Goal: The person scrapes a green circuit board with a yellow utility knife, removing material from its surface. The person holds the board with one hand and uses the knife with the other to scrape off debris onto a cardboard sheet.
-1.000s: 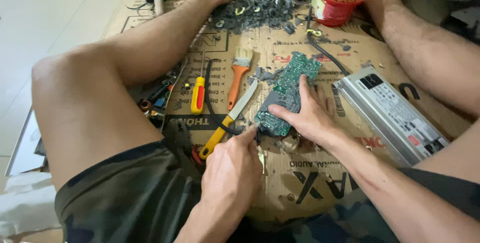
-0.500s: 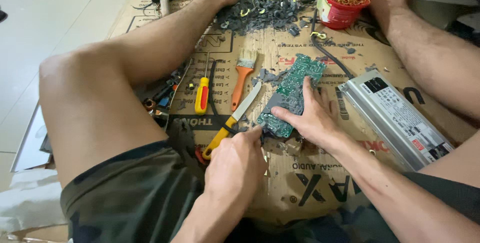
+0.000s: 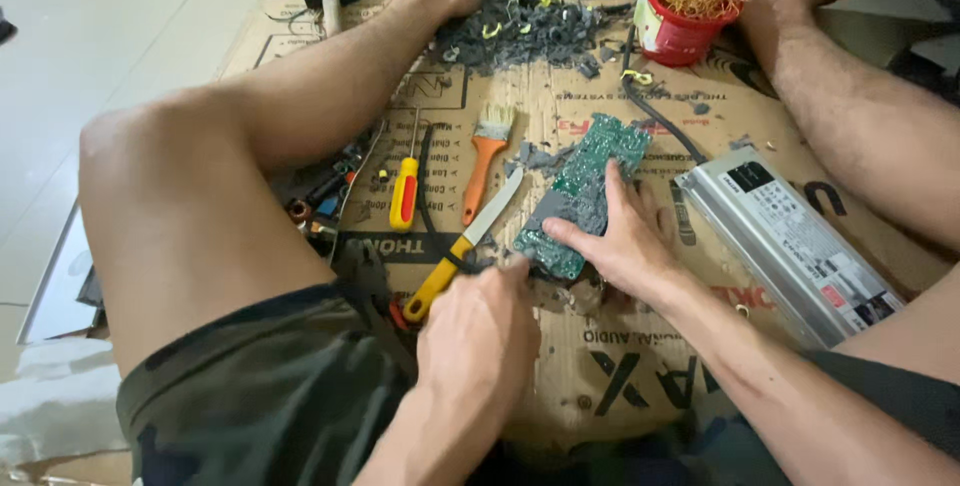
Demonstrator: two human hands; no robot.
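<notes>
- The green circuit board (image 3: pixel 585 191) lies flat on the cardboard sheet (image 3: pixel 600 366), its long axis running from near left to far right.
- The right hand (image 3: pixel 625 241) presses on it, fingers spread flat.
- The left hand (image 3: pixel 478 331), loosely curled, touches the board's near end; what it grips is hidden.
- A yellow-handled knife (image 3: pixel 465 246) lies just left.

The left hand (image 3: pixel 478 331) lies knuckles up in front of the body, its fingers curled under and tips hidden, while the right hand (image 3: pixel 622 236) reaches in from the right on a bare forearm, palm down, fingers spread flat and pointing forward-left.
</notes>
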